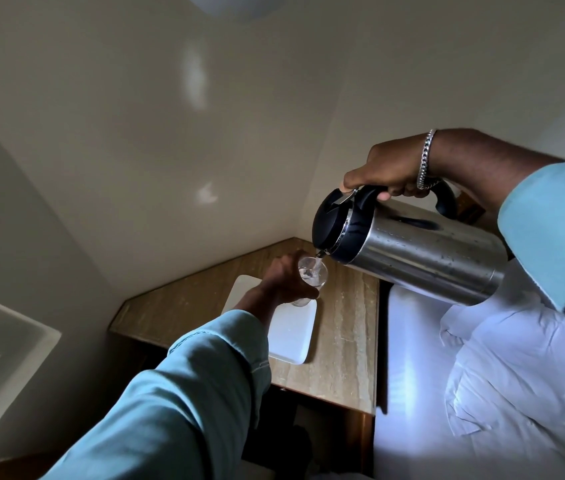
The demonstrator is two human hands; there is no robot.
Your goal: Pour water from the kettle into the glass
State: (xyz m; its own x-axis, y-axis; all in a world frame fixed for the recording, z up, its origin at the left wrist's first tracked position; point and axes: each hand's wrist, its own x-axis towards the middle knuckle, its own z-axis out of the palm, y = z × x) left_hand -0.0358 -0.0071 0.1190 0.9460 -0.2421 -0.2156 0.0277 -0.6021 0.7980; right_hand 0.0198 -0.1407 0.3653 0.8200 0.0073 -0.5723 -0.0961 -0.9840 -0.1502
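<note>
The pour is under way and, by the look of it, partly done: the kettle (423, 252) is tipped well over, its spout just above the rim of the glass (312, 273), and a thin stream of water (317, 263) runs from spout to glass. Some water already sits in the glass, though how full it is cannot be told, since the fingers cover its lower part. What seems left is to top it up, bring the kettle upright and set it down. The right hand (390, 171) is clamped around the kettle's black handle from above, a chain bracelet (425, 159) on the wrist. The left hand (286, 277) is wrapped around the glass, steadying it over the far end of a white tray (291, 336) on the wooden bench (343, 344); whether the glass rests on the tray or is lifted slightly is unclear. The kettle has a shiny steel body beaded with droplets and a black lid, which looks closed. The glass is small and clear. A bed (482, 375) with white sheets lies just beside the bench.
</note>
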